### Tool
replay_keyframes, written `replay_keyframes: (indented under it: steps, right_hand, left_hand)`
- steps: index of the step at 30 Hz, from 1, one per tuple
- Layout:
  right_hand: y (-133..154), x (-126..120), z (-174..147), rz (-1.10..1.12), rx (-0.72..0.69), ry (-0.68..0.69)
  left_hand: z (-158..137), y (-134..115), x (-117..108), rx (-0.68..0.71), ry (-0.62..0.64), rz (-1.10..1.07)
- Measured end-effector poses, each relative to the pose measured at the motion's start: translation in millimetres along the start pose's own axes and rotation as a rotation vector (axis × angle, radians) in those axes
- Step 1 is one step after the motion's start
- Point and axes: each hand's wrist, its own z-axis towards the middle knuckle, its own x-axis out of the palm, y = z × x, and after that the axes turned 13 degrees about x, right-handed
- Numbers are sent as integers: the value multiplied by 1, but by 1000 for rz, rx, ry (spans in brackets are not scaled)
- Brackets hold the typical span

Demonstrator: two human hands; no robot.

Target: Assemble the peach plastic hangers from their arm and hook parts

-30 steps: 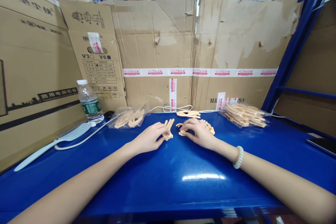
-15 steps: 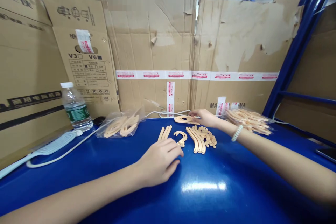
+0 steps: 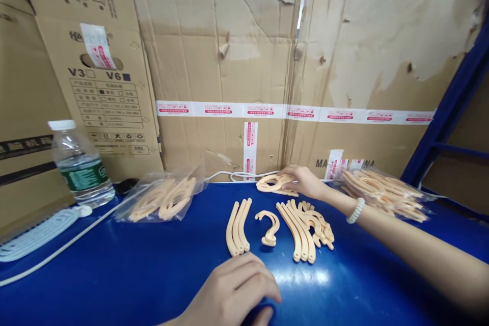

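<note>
At the back middle of the table, my right hand [image 3: 305,182] has its fingers closed on the near-right end of a beige folded clothes hanger [image 3: 269,183]; its fingertips are partly hidden. My left hand [image 3: 237,290], holding nothing, hovers low in front with fingers loosely bent and the thumb apart. Just beyond it lie three curved hanger arms [image 3: 239,226] side by side. To their right is a loose hanger hook [image 3: 271,226]. Further right lies another group of curved hanger arms [image 3: 296,234], with a heap of hooks [image 3: 321,226] beside it.
Bagged hanger parts lie at left [image 3: 164,198] and right [image 3: 385,193]. A water bottle [image 3: 82,168] stands at the left, near a pale blue slatted object [image 3: 40,234] and a white cable [image 3: 72,242]. Cardboard [image 3: 221,71] walls the back of the blue table [image 3: 160,270].
The view has tilted down and come closer. My left hand has drawn back toward me, uncovering the three hanger arms. My right hand stays at the folded hanger.
</note>
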Motion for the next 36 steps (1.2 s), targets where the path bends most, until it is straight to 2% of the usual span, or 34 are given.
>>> replay_keyframes:
  steps: [3, 6, 7, 9, 11, 14, 17, 19, 21, 28, 32, 36]
  right_hand:
    - [9, -14, -15, 131, 38, -113]
    - [28, -25, -46, 278, 54, -131]
    - [37, -27, -60, 341, 53, -107]
    - [56, -27, -87, 611, 95, 19]
    - [74, -22, -111, 750, 132, 143]
    - [91, -9, -138, 818, 137, 218]
    - [100, 2, -154, 752, 59, 227]
    - [103, 6, -163, 704, 27, 214]
    - [106, 8, -169, 740, 55, 218]
    - [110, 13, -169, 1084, 305, 195]
    - [110, 13, -163, 1188, 454, 285]
    - [112, 9, -161, 1231, 576, 289]
  left_hand:
    - [1, -2, -3, -90, -57, -26]
    - [3, -6, -9, -274, -222, -11]
    - [5, -7, -11, -365, -263, -2]
    - [7, -8, -14, -497, -342, 14]
    - [10, -10, -17, -551, -376, 31]
    - [12, -13, -16, -574, -285, 33]
    - [12, -17, -13, -600, -169, -4]
    - [12, -20, -11, -630, -152, -16]
    - [12, -22, -10, -672, -157, -37]
    - [13, -28, -10, -789, -245, -95]
    - [15, -31, -12, -884, -241, -107]
    - [20, -36, -14, -985, -259, -222]
